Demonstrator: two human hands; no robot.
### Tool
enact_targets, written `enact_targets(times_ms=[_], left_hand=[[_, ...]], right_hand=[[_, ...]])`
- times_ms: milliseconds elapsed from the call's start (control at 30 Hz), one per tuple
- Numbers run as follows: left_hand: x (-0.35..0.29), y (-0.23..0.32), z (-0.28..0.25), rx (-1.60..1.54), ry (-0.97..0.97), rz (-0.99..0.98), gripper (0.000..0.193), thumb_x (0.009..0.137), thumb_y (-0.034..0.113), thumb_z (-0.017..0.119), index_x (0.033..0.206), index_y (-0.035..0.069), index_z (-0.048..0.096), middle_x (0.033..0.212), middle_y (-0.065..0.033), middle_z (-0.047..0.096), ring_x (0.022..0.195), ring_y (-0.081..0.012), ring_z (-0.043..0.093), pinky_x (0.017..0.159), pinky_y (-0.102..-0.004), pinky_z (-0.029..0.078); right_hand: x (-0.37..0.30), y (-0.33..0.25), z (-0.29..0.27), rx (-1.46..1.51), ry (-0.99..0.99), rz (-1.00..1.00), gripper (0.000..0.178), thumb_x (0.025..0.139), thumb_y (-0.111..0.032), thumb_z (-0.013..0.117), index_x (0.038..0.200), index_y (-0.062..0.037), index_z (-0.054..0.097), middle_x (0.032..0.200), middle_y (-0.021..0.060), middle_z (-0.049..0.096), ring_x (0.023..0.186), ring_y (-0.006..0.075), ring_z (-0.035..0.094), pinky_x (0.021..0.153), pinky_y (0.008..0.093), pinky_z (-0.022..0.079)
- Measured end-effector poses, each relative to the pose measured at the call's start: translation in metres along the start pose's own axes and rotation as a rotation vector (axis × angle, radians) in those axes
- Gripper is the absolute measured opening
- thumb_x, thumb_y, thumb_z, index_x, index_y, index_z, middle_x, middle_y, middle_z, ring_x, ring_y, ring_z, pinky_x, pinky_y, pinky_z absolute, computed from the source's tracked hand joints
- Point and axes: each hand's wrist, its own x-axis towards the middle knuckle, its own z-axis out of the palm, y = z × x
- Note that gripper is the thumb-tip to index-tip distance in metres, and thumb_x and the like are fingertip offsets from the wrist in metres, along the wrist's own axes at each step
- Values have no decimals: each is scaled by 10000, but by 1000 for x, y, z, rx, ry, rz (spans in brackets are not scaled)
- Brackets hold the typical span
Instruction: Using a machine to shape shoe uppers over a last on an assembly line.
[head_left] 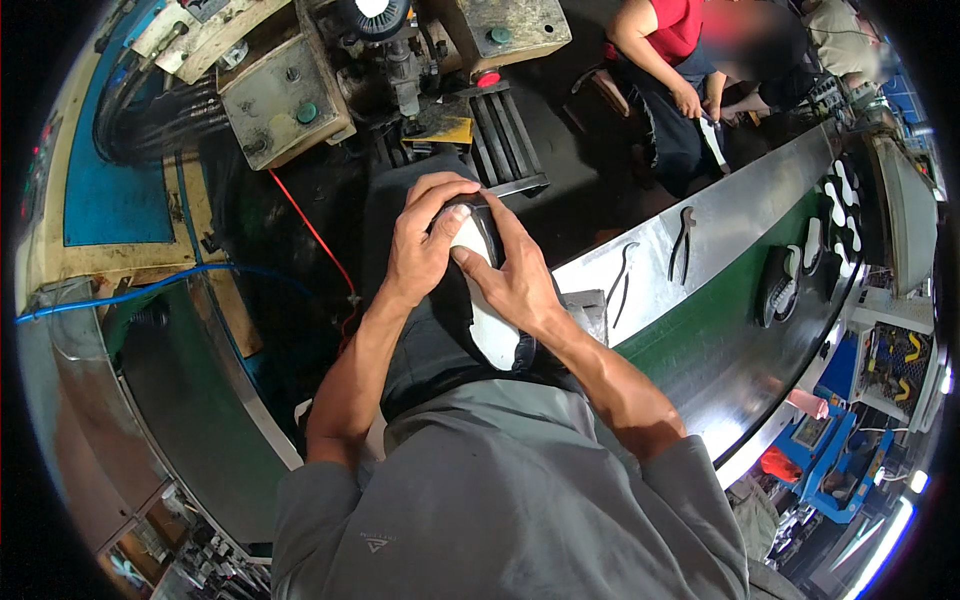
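Above my lap lies a black shoe [492,330] with a white sole-shaped face turned up; its heel end points toward me and the other end away. My left hand [425,240] wraps round the far left side, thumb pressed on the white face. From the right, my right hand [515,268] grips the same far end, its thumb lying across the white face and its fingers curled over the edge. My hands hide much of the far end. Right of the shoe, two pairs of pliers, one [683,245] and another [624,284], rest on a metal ledge [745,215].
A green conveyor belt [690,325] runs along my right, carrying dark shoes [780,285] and several white soles [842,205]. Ahead stands a machine with a green-buttoned box [285,105]. A red cable [312,230] hangs at left. Far right, a co-worker [660,60] holds a white piece.
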Motion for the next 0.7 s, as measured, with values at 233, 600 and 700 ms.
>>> enact_targets(times_ms=[233,600,700], left_hand=[[1,13,-6,-113,-87,1,331,1071,215,667,1316,4,741,1321,-145,687,1284,-285,646,1141,-393,476],[-7,1,9,25,-36,-43,266,1046,142,677,1265,16,760,1261,-151,708,1230,-324,663,1092,-403,497],[5,-11,8,64,23,-99,244,1033,104,675,1243,21,770,1236,-150,724,1199,-321,686,1068,-391,513]], right_hand=[[8,27,-23,804,-230,328,739,1165,-466,549,1685,30,376,1654,218,496,1526,278,474,1276,380,352],[-8,4,-13,10,-78,136,652,1121,-304,624,1601,96,437,1407,439,604,1356,553,593,1110,544,514],[-44,26,-13,-90,-30,-54,830,1032,-349,760,1682,-8,372,1604,420,433,1438,543,529,1141,550,509]])
